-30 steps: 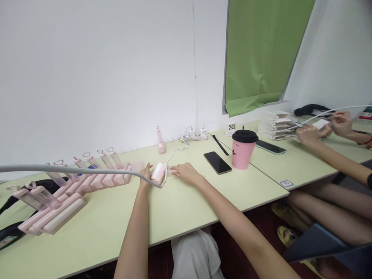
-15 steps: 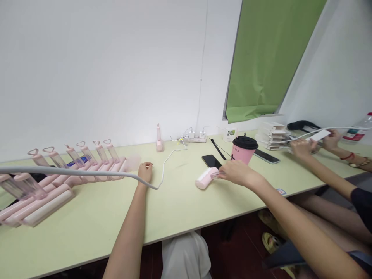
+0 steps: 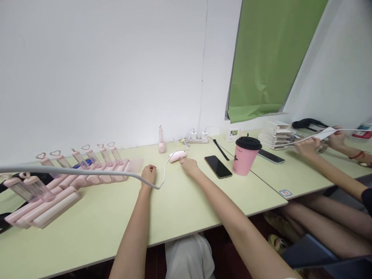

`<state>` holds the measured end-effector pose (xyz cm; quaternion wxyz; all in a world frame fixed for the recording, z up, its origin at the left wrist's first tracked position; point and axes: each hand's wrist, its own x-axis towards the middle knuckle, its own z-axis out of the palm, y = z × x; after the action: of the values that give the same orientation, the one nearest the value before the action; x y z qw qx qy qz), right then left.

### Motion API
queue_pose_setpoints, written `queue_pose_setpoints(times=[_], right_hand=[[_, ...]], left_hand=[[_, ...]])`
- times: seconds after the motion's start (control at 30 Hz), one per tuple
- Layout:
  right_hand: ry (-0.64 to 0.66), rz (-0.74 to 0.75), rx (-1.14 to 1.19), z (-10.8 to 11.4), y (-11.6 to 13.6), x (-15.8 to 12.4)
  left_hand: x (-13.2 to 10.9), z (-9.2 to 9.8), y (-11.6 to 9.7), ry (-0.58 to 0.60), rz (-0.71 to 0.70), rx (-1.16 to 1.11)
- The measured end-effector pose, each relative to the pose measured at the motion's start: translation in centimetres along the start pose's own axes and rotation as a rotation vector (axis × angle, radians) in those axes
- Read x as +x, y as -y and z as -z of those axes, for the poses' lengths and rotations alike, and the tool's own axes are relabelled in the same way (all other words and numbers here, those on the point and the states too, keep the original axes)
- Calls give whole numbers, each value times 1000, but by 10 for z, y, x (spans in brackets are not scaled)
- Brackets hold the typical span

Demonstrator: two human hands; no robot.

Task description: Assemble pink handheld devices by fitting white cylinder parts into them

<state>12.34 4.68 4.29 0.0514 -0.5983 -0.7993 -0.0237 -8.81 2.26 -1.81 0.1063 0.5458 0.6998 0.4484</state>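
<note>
**Finding: pink-and-white roller [image 3: 177, 156] at the right hand [image 3: 189, 166], 12 o'clock, close by a cable loop**

Directions are read from the near edge of the desk [image 3: 180, 209], 12 o'clock straight ahead.

At 10 o'clock, a batch of pink rollers [image 3: 66, 182] lies side by side, clear handles pointing away, most topped with heart-shaped loops.

At 11 o'clock, the left hand [image 3: 149, 174] rests on the desk, its fingers curled inward; whether they pinch anything cannot be told. The cable [image 3: 87, 171] crosses in front of its wrist.

At 12 o'clock, the pink-and-white roller lies toward the back of the desk. The right hand's fingers appear to pinch its near side; the exact contact is hidden. In this inspector's judgement, the piece is best handled with a light, steady pinch, its barrel kept level, and the cable kept off its left end, where a snag is the main risk.

At 1 o'clock, a dark phone [image 3: 217, 166] lies flat. Just beyond stands a pink cup [image 3: 245, 161], upright, its black lid on; contents not visible. Toward 2 o'clock, white boxes [image 3: 275, 135] are stacked; contents cannot be made out. Past them, a co-worker's hands [image 3: 308, 146] hold a white strip [image 3: 324, 133].
</note>
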Motion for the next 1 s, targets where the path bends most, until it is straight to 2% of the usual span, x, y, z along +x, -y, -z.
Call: queue_pose_setpoints(times=[0.07,0.17,0.23,0.33,0.47,0.53,0.63,0.7,0.8,0.93,1.0], right_hand=[[-18,22,-10,-3,-9,-12],[16,64,-89,5,-43,-38],[52,83,-150,18,-70,-57],[-49,136,-232,47,-99,-89],[-139,225,-384,73,-102,-132],[-197,292,-478,69,-95,-153],[-272,384,-525,46,-88,-174],[-289,397,-537,28,-87,-177],[-288,399,-561,10,-84,-162],[-268,399,-492,0,-63,-116],[-262,348,-389,-5,-47,-88]], left_hand=[[-1,0,-1,1,-8,1],[-4,0,-5,12,-7,-7],[-6,1,-7,33,-5,-8],[-7,2,-7,40,-17,-9],[-5,0,-3,1,-43,-6],[-4,0,0,-19,-71,48],[-4,0,1,-42,-106,147],[-4,1,0,-18,-97,174],[-6,4,-4,43,-56,203],[-9,10,-12,85,-23,246],[-9,12,-13,88,-20,246]])
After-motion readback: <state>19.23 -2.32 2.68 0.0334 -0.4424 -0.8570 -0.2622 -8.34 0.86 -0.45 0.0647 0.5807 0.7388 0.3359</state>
